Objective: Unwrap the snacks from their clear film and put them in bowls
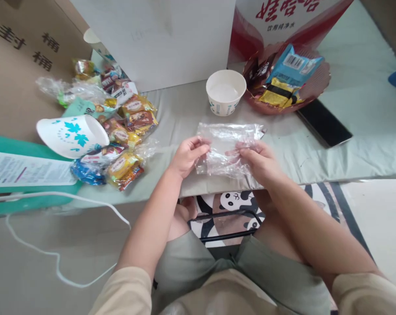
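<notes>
A clear plastic bag (222, 151) is stretched flat between my two hands, just above the front of the cloth-covered surface. My left hand (189, 155) pinches its left edge between thumb and fingers. At the opposite side, my right hand (258, 159) grips the bag, with its fingertips showing through the film. Behind the bag stands a white paper bowl (226, 92) with blue leaf prints, upright; no contents show in it. To its right, a reddish scalloped bowl (311, 89) holds several wrapped snacks, among them a blue packet (294, 65) and a yellow one (279, 92).
Several wrapped snacks (132, 111) lie heaped at the left, beside a tipped paper bowl (75, 135). A black phone (325, 122) lies partly under the reddish bowl. Boxes, one white (171, 39) and one brown (17, 74), stand behind. A white cable (58, 262) hangs at the left.
</notes>
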A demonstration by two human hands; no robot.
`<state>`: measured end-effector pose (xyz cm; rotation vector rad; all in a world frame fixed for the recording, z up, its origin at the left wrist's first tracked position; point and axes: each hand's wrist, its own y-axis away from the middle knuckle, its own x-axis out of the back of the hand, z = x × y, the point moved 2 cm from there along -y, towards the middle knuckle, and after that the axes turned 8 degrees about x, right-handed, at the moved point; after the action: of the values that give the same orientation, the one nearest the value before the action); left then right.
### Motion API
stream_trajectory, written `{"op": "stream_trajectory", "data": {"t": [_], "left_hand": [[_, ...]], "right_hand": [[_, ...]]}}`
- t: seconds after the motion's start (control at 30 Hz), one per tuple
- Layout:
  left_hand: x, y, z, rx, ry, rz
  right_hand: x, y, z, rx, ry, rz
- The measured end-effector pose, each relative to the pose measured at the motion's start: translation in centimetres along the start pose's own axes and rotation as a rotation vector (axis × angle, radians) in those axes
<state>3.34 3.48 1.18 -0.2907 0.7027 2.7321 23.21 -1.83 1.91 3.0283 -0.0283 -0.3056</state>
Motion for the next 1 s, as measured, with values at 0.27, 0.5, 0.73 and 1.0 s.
{"op": "stream_trajectory", "data": {"t": [0.27,0.5,0.73,1.0], "left_hand": [[0.0,0.2,-0.1,0.134,-0.028,-0.121],[0.7,0.8,0.7,0.116,-0.093,-0.093],[1.4,0.4,0.7,0.074,0.054,-0.132],[2.4,-1.0,-0.3,-0.268,-0.415,0.109]], "right_hand": [[0.2,-0.6,0.0,0.006,0.131,0.025],[1.0,-1.2,0.8,-0.015,0.06,-0.057],[1.4,-1.3,0.2,0.043,-0.121,-0.075],[1.8,-2.0,1.1,0.042,0.122,0.101]]}}
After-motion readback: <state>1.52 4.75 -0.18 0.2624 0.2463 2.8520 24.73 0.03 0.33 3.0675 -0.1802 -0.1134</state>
